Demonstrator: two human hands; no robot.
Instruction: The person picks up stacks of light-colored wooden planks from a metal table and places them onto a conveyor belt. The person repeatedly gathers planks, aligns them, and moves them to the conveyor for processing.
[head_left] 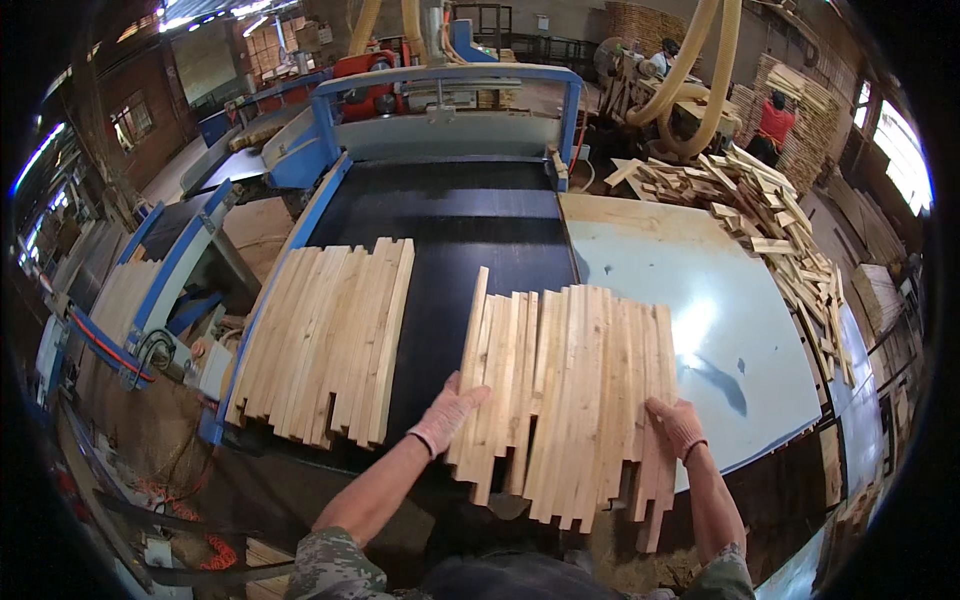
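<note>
Head view: in the lower middle of the frame a batch of pale wooden slats [570, 395] lies side by side, partly on the black conveyor belt [450, 230] and partly over the edge of the grey-blue table [720, 300] at right. The left hand [450, 412], in a pink work glove, lies flat with spread fingers against the batch's left edge. The right hand [678, 425], gloved the same way, presses flat on its lower right corner. Neither hand closes around anything; both are open palms bearing on the wood. The near ends of the slats are ragged, some sticking out toward the person further than others, and one slat at the far left juts up beyond the rest.

A second batch of slats [325, 340] rests at centre left on the belt, well apart from the first and untouched.

To do this well, I judge that the two palms should squeeze inward evenly so the slats stay tight with no gaps, and push together so the batch does not skew on the belt. Keeping fingers on top, not between slats or past the near ends, should spare them a pinch.

At upper right a heap of loose offcuts [780, 220] spills along the table's far edge, and the blue machine frame [440, 80] spans the belt at top centre.
</note>
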